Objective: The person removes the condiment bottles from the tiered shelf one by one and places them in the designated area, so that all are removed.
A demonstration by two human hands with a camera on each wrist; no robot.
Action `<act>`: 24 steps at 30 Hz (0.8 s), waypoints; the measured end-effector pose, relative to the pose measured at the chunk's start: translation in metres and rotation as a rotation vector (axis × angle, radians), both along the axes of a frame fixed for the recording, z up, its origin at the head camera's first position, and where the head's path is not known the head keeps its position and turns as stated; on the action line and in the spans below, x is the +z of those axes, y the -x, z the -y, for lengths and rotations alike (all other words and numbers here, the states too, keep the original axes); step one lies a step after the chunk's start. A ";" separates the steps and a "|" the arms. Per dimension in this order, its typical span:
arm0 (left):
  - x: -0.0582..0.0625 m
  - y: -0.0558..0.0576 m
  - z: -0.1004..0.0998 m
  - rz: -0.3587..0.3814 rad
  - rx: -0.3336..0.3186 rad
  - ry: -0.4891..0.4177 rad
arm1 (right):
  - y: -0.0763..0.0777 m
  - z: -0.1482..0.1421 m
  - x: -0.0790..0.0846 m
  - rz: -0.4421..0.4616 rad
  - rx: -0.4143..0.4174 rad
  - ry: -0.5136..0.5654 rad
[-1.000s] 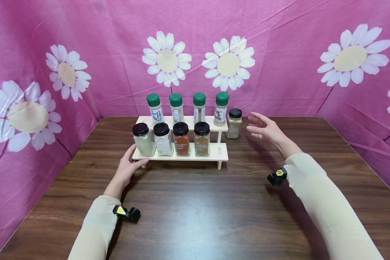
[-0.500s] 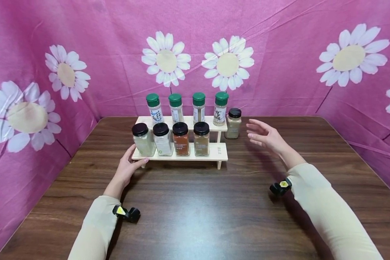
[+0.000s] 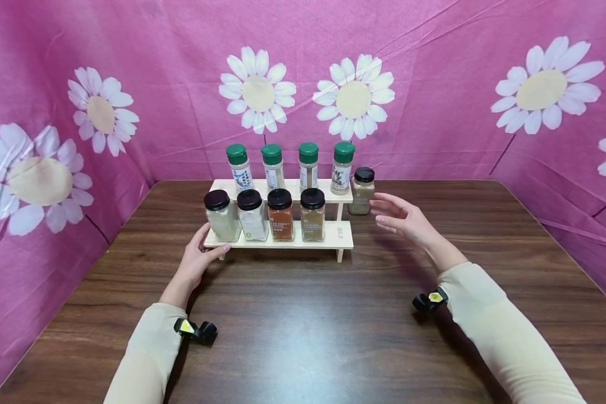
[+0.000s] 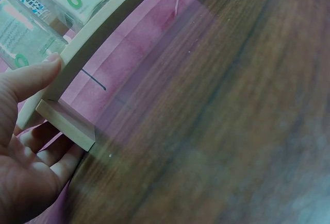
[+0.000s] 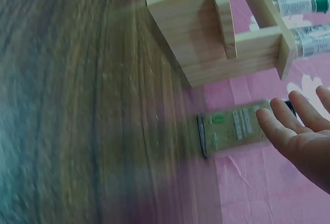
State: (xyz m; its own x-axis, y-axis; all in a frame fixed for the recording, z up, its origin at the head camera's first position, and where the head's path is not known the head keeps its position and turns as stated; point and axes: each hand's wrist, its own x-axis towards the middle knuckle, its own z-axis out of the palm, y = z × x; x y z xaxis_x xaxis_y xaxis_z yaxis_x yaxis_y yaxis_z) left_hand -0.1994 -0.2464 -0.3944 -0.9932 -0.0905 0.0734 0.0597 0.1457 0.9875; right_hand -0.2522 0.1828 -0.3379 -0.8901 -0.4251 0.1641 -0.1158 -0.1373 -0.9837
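A two-tier wooden spice rack [image 3: 339, 240] stands on the table. My left hand [image 3: 196, 261] grips its left end, with the thumb [image 4: 38, 77] on the lower shelf's front edge and the other fingers underneath, by the rack's leg [image 4: 69, 123]. A black-lidded spice jar [image 3: 362, 193] of pale brown powder stands upright on the table beside the rack's right end. Just right of that jar is my right hand [image 3: 401, 221], its fingers loosely spread and holding nothing. In the right wrist view, the fingertips overlap the upper part of the jar [image 5: 234, 126].
Several black-lidded jars line the lower shelf, among them a red-brown one [image 3: 281, 221]. Green-capped shakers, such as the rightmost one [image 3: 341, 174], stand along the upper shelf. Behind the table [image 3: 303, 325] hangs a pink flowered cloth [image 3: 434, 112].
My right hand drew back slightly toward me, then moved left, closer to the jar beside the rack. The left hand and the rack have stayed in place.
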 end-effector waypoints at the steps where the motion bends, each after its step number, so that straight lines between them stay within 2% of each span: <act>1: 0.000 0.000 0.000 0.000 0.000 0.000 | -0.001 0.001 0.000 -0.004 0.003 -0.003; 17: 0.000 0.000 0.000 0.002 -0.004 -0.002 | -0.008 0.032 0.006 -0.051 0.051 -0.018; 24: 0.003 -0.001 -0.001 0.004 -0.004 -0.010 | -0.008 0.047 0.010 -0.116 0.043 -0.065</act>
